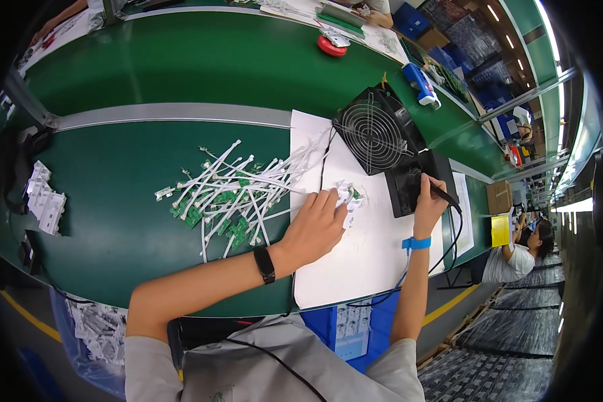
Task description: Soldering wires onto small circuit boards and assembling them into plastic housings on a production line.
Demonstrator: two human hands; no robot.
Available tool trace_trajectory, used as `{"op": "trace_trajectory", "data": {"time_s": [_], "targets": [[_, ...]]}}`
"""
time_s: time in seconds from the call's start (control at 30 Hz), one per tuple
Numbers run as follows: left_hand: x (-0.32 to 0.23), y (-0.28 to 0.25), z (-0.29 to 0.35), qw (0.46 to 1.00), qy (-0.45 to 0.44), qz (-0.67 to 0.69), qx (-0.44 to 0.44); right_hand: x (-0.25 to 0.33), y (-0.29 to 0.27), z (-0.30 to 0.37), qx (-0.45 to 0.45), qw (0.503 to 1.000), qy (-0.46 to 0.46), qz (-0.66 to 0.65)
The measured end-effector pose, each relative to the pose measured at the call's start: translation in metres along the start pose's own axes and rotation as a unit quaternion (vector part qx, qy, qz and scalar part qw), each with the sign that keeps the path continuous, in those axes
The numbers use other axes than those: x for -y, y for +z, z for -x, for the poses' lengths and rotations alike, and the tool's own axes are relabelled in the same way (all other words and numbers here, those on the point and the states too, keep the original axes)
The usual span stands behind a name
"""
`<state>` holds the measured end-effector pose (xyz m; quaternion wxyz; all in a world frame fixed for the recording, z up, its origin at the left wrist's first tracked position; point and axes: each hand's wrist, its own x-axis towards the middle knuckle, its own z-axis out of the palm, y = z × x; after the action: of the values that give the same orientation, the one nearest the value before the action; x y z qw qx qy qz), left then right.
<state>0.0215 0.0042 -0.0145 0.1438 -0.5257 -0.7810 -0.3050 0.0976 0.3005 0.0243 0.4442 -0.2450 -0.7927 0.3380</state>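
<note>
My right hand (430, 206) is closed round the black handle of a soldering iron (442, 194), beside a black box-shaped unit (403, 191); the tip is too dark to make out. On a white sheet (368, 261) rests my left hand (318, 224), fingers stretched forward and slightly bent. Its fingertips are next to a small white part with a bit of green board (352, 194); whether they touch it is unclear. Left of that hand lies a heap of white cables with small green circuit boards (234, 194), some cables reaching onto the sheet.
A black fan with a round wire guard (374, 130) stands behind the sheet. White plastic parts (45, 197) sit at the bench's left end. A red round object (331, 45) and a blue-white container (421, 86) are farther back. A co-worker (516, 258) sits at the right.
</note>
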Motion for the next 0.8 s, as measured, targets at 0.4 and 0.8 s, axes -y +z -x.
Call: {"op": "trace_trajectory", "data": {"time_s": [0.4,0.8], "targets": [[0.073,-0.116,-0.037,0.986,-0.113,-0.067,-0.104,0.053,-0.033,0.071,0.125,0.975,0.175,-0.047],[0.300,-0.240,0.103,0.791,-0.376,-0.477,0.071,0.151,0.048,0.121,0.370,0.927,0.042,-0.053]]}}
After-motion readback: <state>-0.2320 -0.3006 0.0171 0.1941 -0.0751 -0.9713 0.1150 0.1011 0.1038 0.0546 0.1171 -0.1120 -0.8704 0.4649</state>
